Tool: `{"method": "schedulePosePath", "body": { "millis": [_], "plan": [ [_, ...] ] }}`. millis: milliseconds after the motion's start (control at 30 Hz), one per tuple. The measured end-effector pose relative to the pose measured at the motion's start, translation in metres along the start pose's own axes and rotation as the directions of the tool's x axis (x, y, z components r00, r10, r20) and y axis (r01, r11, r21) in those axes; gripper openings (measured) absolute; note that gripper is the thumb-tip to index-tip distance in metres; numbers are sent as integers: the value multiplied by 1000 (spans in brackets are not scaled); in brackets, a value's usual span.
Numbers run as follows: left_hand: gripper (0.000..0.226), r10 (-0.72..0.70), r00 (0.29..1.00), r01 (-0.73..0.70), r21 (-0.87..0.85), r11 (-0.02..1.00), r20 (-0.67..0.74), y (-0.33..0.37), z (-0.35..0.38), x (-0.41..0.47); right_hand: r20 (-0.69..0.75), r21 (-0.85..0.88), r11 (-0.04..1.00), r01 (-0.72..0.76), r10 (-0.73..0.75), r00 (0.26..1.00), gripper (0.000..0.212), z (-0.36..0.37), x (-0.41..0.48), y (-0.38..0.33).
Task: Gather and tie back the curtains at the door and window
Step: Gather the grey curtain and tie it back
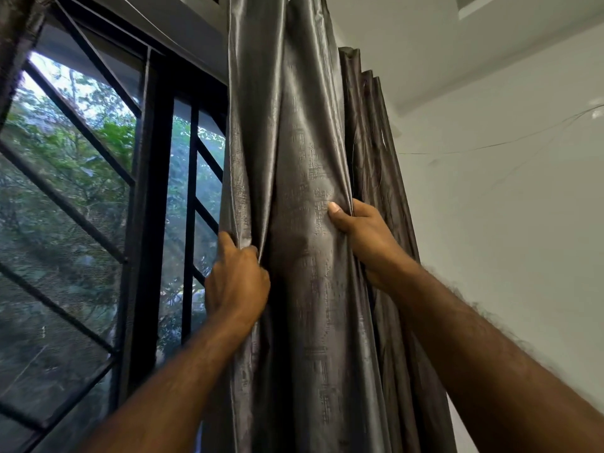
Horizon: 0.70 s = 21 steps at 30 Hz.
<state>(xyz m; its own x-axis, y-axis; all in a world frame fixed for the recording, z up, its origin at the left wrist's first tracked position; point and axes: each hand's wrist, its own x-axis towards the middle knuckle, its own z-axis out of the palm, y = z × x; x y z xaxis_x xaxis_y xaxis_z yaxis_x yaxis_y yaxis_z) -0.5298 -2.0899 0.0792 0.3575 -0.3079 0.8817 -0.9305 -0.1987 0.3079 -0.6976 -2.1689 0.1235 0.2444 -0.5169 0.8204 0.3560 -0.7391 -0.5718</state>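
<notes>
Both bare forearms rise from the bottom edge toward a tall grey curtain (304,223), a satiny cloth with a faint woven block pattern that hangs in gathered folds down the middle of the view, from the top edge to the bottom. To its left stands the window (98,191), a dark frame with slanted bars and a fine mesh screen, green trees showing beyond the glass. To the right runs a pale wall (506,207), crossed by thin dark hairline marks (cracks or wires, it is hard to say which), and tight against that wall hangs a second, darker bunch of curtain folds (372,142), just behind the main panel. A scrap of another dark cloth (16,34) shows at the upper left corner.

The left hand (237,282) has its grip closed over the curtain's left edge, fingers curled around the hem beside the window frame. The right hand (362,230), set slightly higher, has its grip closed on a fold at the panel's right side, thumb (336,212) pressed flat on the front of the cloth while the fingers wrap out of sight behind it.
</notes>
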Motion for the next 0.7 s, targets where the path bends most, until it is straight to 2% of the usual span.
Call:
{"method": "schedulePosePath", "body": {
  "millis": [67,100,133,167,233,300,333,367,400,500,600,700],
  "plan": [
    [15,14,1000,-16,-81,997,-27,8,-5,-8,-64,-313,950,-9,-12,998,25,0,2,0],
    [16,35,998,-40,-115,993,-48,15,-8,-14,-106,-491,870,-29,-26,994,28,2,3,2],
    [19,67,995,-77,-134,988,-74,22,-11,-19,-147,-607,792,-61,-37,988,30,7,3,4],
    [20,104,990,-116,-141,983,-94,31,-13,-24,-174,-642,762,-87,-35,984,35,13,3,5],
    [14,156,984,-167,-156,974,-84,46,-17,-31,-168,-553,826,-107,16,986,58,25,-2,3],
    [12,195,980,-197,-180,964,-25,57,-19,-33,-94,-375,920,-110,80,992,85,37,-3,1],
    [15,212,977,-207,-188,960,9,59,-19,-33,-51,-328,938,-109,97,994,91,39,-4,1],
    [18,217,975,-204,-198,959,42,59,-20,-32,-10,-324,940,-102,104,995,85,40,-3,1],
    [22,204,976,-184,-224,957,71,56,-23,-31,9,-343,935,-93,103,995,70,38,-1,3],
    [39,110,991,-79,-339,937,74,39,-32,-29,-65,-379,921,-92,73,995,32,26,9,9],
    [52,53,998,-65,-320,945,-44,13,-47,-29,-122,-360,927,-100,59,991,16,39,9,7],
    [55,-3,994,-21,-223,975,-110,-14,-70,-27,-27,-305,952,14,-23,999,16,94,1,-11]
  ]
}}
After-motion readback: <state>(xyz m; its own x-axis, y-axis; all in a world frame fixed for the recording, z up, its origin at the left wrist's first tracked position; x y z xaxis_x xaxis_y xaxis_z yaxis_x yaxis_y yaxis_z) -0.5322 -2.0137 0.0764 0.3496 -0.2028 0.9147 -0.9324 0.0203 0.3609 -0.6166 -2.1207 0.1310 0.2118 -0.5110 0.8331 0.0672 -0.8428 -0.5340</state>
